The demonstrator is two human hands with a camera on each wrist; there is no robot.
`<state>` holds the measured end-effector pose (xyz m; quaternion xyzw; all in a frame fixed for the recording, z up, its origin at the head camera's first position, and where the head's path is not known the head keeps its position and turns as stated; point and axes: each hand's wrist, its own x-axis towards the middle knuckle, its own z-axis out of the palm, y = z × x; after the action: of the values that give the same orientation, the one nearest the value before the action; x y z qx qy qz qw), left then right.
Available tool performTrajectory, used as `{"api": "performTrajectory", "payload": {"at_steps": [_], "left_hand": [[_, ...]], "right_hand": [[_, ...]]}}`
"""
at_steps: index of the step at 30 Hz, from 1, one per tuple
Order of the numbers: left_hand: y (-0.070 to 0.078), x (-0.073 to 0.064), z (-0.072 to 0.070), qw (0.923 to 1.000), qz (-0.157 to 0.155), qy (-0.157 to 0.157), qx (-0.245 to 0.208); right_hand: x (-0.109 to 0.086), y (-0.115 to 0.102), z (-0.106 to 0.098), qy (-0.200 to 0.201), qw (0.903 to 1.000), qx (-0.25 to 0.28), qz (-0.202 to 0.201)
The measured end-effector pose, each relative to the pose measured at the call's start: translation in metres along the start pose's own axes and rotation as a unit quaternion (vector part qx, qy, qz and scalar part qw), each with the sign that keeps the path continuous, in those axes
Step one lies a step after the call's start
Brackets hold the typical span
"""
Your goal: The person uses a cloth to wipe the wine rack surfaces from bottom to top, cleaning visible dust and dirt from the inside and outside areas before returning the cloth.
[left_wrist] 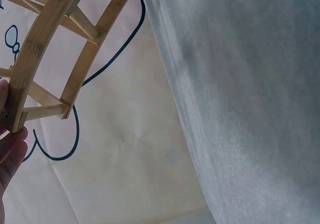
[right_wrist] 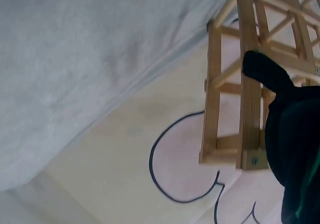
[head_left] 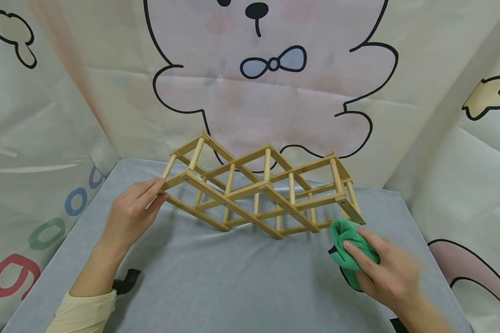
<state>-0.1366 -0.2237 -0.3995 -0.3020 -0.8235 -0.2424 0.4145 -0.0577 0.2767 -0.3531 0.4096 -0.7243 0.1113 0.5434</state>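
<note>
An expanding lattice rack of light wooden slats and dowels [head_left: 265,186] spans the space between both hands, tilted over the table. At its left end, my left hand [head_left: 127,212] pinches a slat corner between thumb and fingers. In the left wrist view, the fingertips [left_wrist: 15,146] sit at the lower end of a slat with a screw. My right hand [head_left: 389,270] grips a bunched green cloth [head_left: 352,243] with dark edging, right at the rack's lower right corner. The right wrist view shows the cloth's dark side [right_wrist: 297,134] overlapping the rack's end [right_wrist: 248,99]; the right hand is hidden there.
A grey-blue cloth covers the table [head_left: 233,282]. Behind it hangs a pale curtain [head_left: 121,92] with a cartoon animal print, and similar printed sheets close off both sides. A black strap [head_left: 127,281] hangs by the left wrist, and another [head_left: 397,325] shows by the right.
</note>
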Motion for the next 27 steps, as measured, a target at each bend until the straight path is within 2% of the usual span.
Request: {"api": "performTrajectory", "payload": {"at_steps": [3,6,13,18,23,27], "left_hand": [[0.0,-0.001,0.0,1.0,0.002,-0.002,0.0],[-0.001,-0.001,0.0,1.0,0.004,-0.002,-0.001],[-0.001,-0.001,0.0,1.0,0.003,-0.002,0.002],[-0.001,-0.002,0.0,1.0,0.006,-0.003,0.003],[-0.001,-0.001,0.0,1.0,0.006,-0.003,0.005],[-0.001,-0.001,0.001,0.9999,0.006,-0.003,0.009]], "right_hand": [[-0.003,-0.005,0.002,-0.061,0.9977,0.029,-0.007],[-0.007,-0.009,0.007,-0.098,0.9938,0.05,-0.017],[-0.022,-0.018,0.025,-0.161,0.9833,0.076,-0.038],[-0.032,-0.022,0.037,-0.207,0.9725,0.101,-0.034],[-0.041,-0.027,0.048,-0.279,0.9557,0.089,-0.028],[-0.046,-0.03,0.058,-0.313,0.9467,0.074,-0.023]]}}
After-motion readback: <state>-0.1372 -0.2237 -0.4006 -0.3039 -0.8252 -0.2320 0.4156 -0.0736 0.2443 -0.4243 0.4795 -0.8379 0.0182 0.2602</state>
